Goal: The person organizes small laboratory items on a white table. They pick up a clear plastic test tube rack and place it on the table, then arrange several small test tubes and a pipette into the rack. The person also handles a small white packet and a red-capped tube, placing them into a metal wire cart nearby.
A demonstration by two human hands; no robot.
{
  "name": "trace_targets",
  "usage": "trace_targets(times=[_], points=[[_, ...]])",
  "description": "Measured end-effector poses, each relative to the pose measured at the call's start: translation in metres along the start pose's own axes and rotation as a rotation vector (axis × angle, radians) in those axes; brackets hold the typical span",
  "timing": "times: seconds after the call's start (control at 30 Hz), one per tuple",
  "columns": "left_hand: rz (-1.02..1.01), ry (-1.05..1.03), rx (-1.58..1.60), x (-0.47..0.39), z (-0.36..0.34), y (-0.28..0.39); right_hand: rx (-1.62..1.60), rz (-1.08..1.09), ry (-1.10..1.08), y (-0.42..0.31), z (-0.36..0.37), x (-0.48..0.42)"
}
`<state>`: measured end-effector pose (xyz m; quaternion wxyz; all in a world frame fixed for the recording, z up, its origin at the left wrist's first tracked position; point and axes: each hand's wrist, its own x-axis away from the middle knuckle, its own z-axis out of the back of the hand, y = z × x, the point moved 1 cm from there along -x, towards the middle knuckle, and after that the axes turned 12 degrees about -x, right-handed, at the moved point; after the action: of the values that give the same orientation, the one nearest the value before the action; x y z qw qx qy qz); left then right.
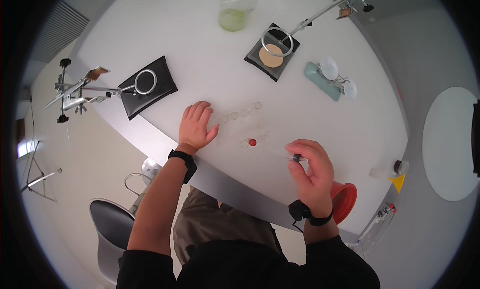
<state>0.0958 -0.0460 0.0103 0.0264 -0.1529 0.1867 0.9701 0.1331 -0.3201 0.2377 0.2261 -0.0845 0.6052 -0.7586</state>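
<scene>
Between the thumb and fingers of my right hand (pixel 313 169) is a small clear tube with a black part (pixel 296 158), perhaps a dropper or syringe. My left hand (pixel 195 126) rests on the white table (pixel 210 71) with its fingers apart, holding nothing. Just right of it runs a slanting row of clear glass rims (pixel 234 116), seen from above. A shorter row of similar rims (pixel 245 144) lies nearer to me, and one spot in that row bears a round red top (pixel 252 142). What stands beneath the rims is too faint to tell.
Metal stands with black bases (pixel 135 101) (pixel 258 70) rise at left and back. A flask of green liquid (pixel 233 19) stands at the back, a teal balance (pixel 322 81) at right. By my right wrist is a red container (pixel 345 203); a yellow funnel (pixel 398 183) is near the right edge.
</scene>
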Motion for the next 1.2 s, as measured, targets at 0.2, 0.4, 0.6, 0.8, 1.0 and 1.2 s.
trace_targets(times=[0.2,0.4,0.6,0.8,1.0,1.2], points=[[0.004,0.017,-0.002,0.002,-0.002,-0.002,-0.004,-0.067,0.032,0.01,-0.013,0.001],[0.007,0.047,0.004,0.004,-0.001,-0.002,-0.032,0.064,0.065,0.01,-0.021,0.005],[0.019,0.075,0.005,0.007,-0.006,-0.005,-0.283,-0.335,0.267,-0.015,-0.043,0.018],[0.027,0.086,0.037,0.007,-0.006,-0.005,0.254,-0.285,0.023,-0.016,-0.037,0.008],[0.035,0.11,0.047,0.01,-0.008,-0.006,0.528,-0.168,-0.163,-0.033,-0.069,-0.02],[0.036,0.099,0.057,0.01,-0.008,-0.007,0.623,-0.102,-0.259,-0.027,-0.074,-0.026]])
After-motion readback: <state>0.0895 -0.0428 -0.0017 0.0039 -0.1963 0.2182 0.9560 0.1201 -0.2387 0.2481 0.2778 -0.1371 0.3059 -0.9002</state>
